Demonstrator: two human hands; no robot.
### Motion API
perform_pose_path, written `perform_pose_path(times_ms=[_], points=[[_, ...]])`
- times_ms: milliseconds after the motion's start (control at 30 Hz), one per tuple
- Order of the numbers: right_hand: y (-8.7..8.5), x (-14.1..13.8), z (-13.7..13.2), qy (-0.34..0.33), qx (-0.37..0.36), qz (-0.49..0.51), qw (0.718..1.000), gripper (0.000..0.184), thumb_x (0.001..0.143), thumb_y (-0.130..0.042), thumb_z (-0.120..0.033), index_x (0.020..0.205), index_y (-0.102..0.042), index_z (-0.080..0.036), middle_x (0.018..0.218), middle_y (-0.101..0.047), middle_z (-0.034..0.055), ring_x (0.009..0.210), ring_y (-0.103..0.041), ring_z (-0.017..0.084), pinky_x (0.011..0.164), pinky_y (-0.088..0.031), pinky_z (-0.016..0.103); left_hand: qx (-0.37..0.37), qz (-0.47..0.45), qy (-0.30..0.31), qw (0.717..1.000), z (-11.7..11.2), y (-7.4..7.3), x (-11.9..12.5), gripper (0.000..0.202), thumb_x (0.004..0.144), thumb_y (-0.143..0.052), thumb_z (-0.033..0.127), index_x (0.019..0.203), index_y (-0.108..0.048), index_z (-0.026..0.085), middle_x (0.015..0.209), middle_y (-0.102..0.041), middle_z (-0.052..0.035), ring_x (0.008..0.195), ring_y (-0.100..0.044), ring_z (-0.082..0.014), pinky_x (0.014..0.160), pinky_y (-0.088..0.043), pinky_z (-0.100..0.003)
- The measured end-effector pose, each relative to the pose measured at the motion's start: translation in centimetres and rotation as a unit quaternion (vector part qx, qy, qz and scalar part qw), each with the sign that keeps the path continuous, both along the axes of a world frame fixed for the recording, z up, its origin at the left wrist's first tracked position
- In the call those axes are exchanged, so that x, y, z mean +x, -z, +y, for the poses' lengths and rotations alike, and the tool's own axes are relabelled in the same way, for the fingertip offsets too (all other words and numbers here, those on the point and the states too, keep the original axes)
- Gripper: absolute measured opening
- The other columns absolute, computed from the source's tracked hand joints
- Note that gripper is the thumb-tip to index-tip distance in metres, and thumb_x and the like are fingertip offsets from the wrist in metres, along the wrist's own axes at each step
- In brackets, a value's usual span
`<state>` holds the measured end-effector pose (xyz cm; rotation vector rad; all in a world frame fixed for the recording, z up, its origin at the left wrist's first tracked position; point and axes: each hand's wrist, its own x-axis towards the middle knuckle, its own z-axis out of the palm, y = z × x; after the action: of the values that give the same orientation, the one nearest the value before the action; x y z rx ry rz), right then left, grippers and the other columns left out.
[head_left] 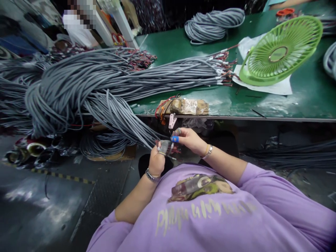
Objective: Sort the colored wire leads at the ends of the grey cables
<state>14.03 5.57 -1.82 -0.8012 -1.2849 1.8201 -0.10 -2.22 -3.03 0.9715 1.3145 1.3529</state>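
My left hand [156, 160] is closed round the end of a bundle of grey cables [123, 122] that hangs down from the green table [301, 101]. A taped fingertip shows on that hand. My right hand [189, 139], with a blue guard on one finger, pinches the thin red wire ends [175, 148] sticking out of the bundle, right beside the left hand. Both hands are below the table's front edge, over my lap. I wear a purple shirt and a bracelet on each wrist.
A large heap of grey cables [78, 77] covers the table's left part. A green fan [282, 50] lies on white paper at the right. A coiled grey cable [214, 24] is at the back. A small taped block [183, 106] sits at the edge. Another person [78, 24] sits far left.
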Motion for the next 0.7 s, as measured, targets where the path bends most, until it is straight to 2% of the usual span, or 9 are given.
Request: perform_pose_path(times_ms=[100, 200, 267, 367, 467, 533, 567, 633, 700], points=[[0.0, 1.2, 0.5, 0.049, 0.041, -0.027, 0.998, 0.027, 0.062, -0.078, -0.037, 0.069, -0.062, -0.017, 0.069, -0.058, -0.0009, 0.061, -0.046, 0.010, 0.056, -0.038, 0.025, 0.010, -0.042, -0.070, 0.997, -0.2, -0.1, -0.8, 0.034, 0.082, -0.061, 0.048, 0.088, -0.064, 0.015, 0.078, -0.072, -0.0067, 0.068, -0.069, -0.0159, 0.059, -0.052, -0.024], [1.0, 3.3, 1.3, 0.109, 0.070, -0.056, 0.990, 0.024, 0.065, -0.077, -0.038, 0.072, -0.064, -0.018, 0.069, -0.058, -0.0003, 0.062, -0.046, 0.012, 0.056, -0.038, 0.026, 0.004, -0.028, -0.101, 0.995, -1.4, -0.2, -2.1, 0.036, 0.080, -0.060, 0.050, 0.087, -0.063, 0.015, 0.077, -0.071, -0.0070, 0.053, -0.063, -0.0107, 0.041, -0.037, -0.017], [1.9, 4.6, 1.8, 0.146, 0.082, -0.079, 0.983, 0.022, 0.068, -0.076, -0.037, 0.073, -0.064, -0.020, 0.068, -0.057, -0.0001, 0.060, -0.046, 0.012, 0.057, -0.038, 0.027, -0.026, 0.017, -0.079, 0.996, -2.5, -0.3, -3.1, 0.037, 0.080, -0.060, 0.050, 0.083, -0.064, 0.014, 0.065, -0.068, -0.0041, 0.038, -0.051, -0.0060, 0.034, -0.026, -0.016], [2.6, 5.6, 2.0, 0.173, 0.144, -0.110, 0.968, 0.019, 0.071, -0.074, -0.037, 0.075, -0.064, -0.021, 0.071, -0.060, 0.0020, 0.063, -0.050, 0.015, 0.062, -0.043, 0.031, -0.121, 0.080, 0.018, 0.989, -3.8, -1.1, -4.3, 0.032, 0.077, -0.066, 0.044, 0.086, -0.067, 0.014, 0.042, -0.054, 0.0038, 0.027, -0.036, -0.0047, 0.030, -0.021, -0.016], [1.8, 5.0, 1.2, 0.115, 0.260, -0.148, 0.947, 0.014, 0.073, -0.072, -0.034, 0.072, -0.065, -0.021, 0.072, -0.062, 0.0042, 0.066, -0.054, 0.017, 0.066, -0.045, 0.034, -0.157, 0.070, 0.094, 0.981, -3.8, -2.2, -4.6, 0.031, 0.077, -0.067, 0.042, 0.093, -0.070, 0.015, 0.041, -0.053, 0.0035, 0.026, -0.035, -0.0054, 0.029, -0.021, -0.016], [0.8, 3.8, 0.4, 0.025, 0.308, -0.143, 0.940, 0.012, 0.075, -0.070, -0.031, 0.072, -0.066, -0.021, 0.072, -0.063, 0.0047, 0.067, -0.055, 0.017, 0.068, -0.045, 0.034, -0.105, 0.055, 0.071, 0.990, -3.1, -2.9, -4.1, 0.030, 0.080, -0.064, 0.042, 0.092, -0.070, 0.015, 0.055, -0.064, -0.0028, 0.035, -0.049, -0.0077, 0.033, -0.030, -0.017], [0.4, 3.0, 0.0, -0.014, 0.309, -0.129, 0.942, 0.012, 0.076, -0.069, -0.031, 0.071, -0.066, -0.020, 0.072, -0.063, 0.0047, 0.067, -0.055, 0.017, 0.067, -0.044, 0.033, -0.067, 0.050, 0.055, 0.995, -2.5, -3.1, -3.6, 0.030, 0.080, -0.065, 0.042, 0.094, -0.070, 0.016, 0.067, -0.069, -0.0060, 0.047, -0.059, -0.0105, 0.039, -0.038, -0.017], [-0.2, 1.6, -0.7, -0.062, 0.254, -0.101, 0.960, 0.017, 0.076, -0.069, -0.035, 0.071, -0.066, -0.019, 0.070, -0.063, 0.0046, 0.065, -0.055, 0.017, 0.064, -0.044, 0.032, 0.005, 0.055, 0.050, 0.997, -1.4, -3.3, -2.5, 0.031, 0.079, -0.067, 0.039, 0.101, -0.069, 0.017, 0.089, -0.072, -0.0097, 0.075, -0.067, -0.0161, 0.061, -0.052, -0.022], [-0.4, 0.6, -1.0, -0.059, 0.132, -0.064, 0.987, 0.024, 0.074, -0.071, -0.041, 0.072, -0.063, -0.019, 0.065, -0.062, 0.0028, 0.059, -0.053, 0.015, 0.058, -0.043, 0.031, 0.027, 0.050, 0.074, 0.996, -0.5, -3.1, -1.3, 0.031, 0.080, -0.066, 0.041, 0.099, -0.068, 0.016, 0.095, -0.072, -0.0099, 0.080, -0.067, -0.0163, 0.071, -0.053, -0.026]])
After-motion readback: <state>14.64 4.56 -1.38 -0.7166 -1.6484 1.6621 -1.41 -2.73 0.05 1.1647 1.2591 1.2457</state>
